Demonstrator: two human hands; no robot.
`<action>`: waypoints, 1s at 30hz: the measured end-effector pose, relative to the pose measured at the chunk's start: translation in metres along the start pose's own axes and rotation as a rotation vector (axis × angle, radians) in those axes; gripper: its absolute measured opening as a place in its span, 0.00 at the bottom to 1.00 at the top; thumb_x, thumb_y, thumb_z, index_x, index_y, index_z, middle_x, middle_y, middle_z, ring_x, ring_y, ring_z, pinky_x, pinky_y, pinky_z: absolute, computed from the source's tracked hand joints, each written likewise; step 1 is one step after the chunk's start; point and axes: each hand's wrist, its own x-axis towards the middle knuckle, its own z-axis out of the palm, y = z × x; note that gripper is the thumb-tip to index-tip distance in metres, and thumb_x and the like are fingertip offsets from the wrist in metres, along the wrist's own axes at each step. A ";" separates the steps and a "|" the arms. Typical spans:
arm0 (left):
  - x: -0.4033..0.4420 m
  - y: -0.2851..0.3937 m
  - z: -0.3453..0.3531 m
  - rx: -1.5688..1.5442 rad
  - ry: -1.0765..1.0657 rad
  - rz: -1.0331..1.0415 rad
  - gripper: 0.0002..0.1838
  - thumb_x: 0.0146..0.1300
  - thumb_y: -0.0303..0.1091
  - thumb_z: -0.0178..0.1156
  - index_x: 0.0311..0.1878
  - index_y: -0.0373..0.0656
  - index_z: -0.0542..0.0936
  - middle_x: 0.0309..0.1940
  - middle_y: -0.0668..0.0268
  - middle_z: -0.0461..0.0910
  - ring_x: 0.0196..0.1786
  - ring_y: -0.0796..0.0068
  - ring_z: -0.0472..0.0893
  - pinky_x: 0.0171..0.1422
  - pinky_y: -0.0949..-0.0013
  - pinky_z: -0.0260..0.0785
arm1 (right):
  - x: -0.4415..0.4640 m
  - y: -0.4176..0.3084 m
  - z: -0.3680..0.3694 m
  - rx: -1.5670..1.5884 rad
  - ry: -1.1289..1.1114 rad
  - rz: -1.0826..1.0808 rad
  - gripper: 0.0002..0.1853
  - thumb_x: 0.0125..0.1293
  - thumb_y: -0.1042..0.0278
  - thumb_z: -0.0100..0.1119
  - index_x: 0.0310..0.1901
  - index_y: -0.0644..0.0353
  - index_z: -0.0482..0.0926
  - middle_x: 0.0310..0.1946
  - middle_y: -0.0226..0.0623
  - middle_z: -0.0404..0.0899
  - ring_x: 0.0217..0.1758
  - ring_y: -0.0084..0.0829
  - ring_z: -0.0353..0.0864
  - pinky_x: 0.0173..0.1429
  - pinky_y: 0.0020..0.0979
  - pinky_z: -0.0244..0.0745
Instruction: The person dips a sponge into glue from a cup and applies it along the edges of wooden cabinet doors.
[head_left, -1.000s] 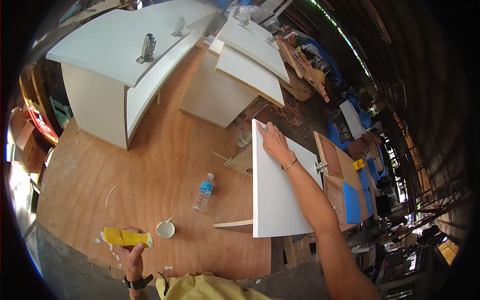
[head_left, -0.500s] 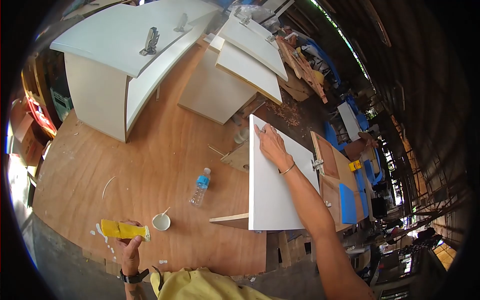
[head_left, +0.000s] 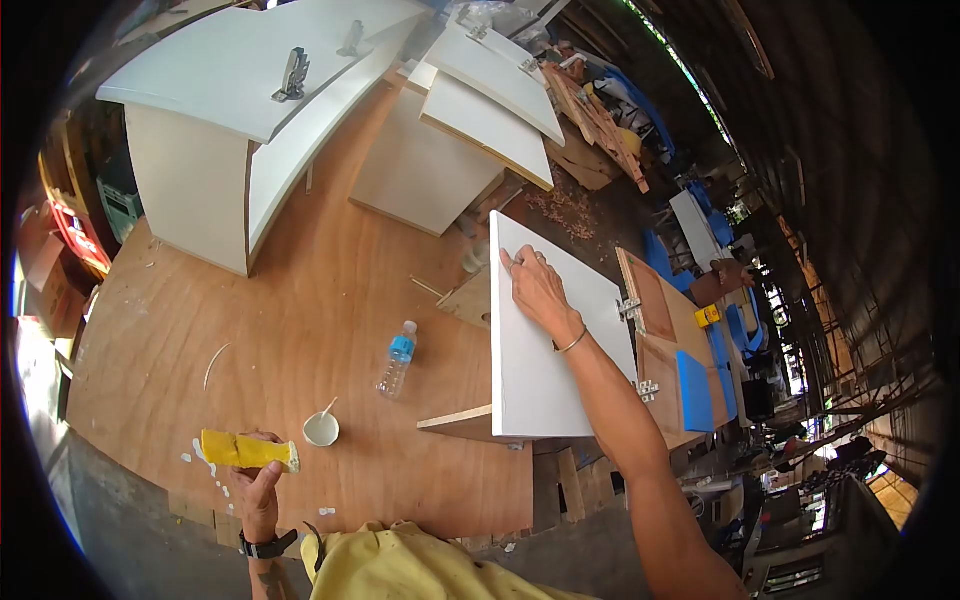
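My left hand (head_left: 260, 485) holds a yellow scraper-like piece (head_left: 243, 452) with white paste along its right end. To its right, a small white bowl (head_left: 321, 430) with a thin stick in it stands on the plywood table (head_left: 290, 340). My right hand (head_left: 538, 290) rests on the face of a white panel (head_left: 540, 380), near its left edge, with fingers bent and close together; whether anything is under the fingertips is hidden. A clear bottle with a blue label (head_left: 397, 360) lies between the bowl and the panel.
A large white cabinet piece (head_left: 190, 185) with metal hinges stands at the upper left. Stacked white boards (head_left: 430, 160) are at the top middle. Beyond the panel are a hinged wooden door (head_left: 660, 350) and a blue piece (head_left: 695, 392). White blobs dot the table's near left.
My right hand has slid a little down along the panel, away from its top corner. The view has shifted slightly. The left hand keeps its hold on the yellow piece.
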 end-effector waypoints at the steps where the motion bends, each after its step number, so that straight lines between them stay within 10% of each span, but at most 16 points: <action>1: 0.000 0.001 0.000 0.000 -0.008 -0.004 0.19 0.52 0.32 0.68 0.46 0.41 0.74 0.42 0.64 0.75 0.46 0.73 0.75 0.52 0.69 0.68 | -0.002 -0.001 0.000 0.004 0.004 -0.002 0.19 0.68 0.75 0.47 0.59 0.60 0.76 0.41 0.43 0.70 0.45 0.44 0.74 0.46 0.43 0.73; 30: -0.001 -0.003 0.001 0.006 -0.100 -0.037 0.19 0.53 0.32 0.68 0.47 0.42 0.75 0.43 0.65 0.76 0.47 0.75 0.75 0.52 0.70 0.68 | -0.055 -0.040 -0.026 -0.007 0.018 -0.032 0.21 0.65 0.80 0.47 0.59 0.59 0.77 0.41 0.43 0.72 0.43 0.43 0.75 0.45 0.42 0.75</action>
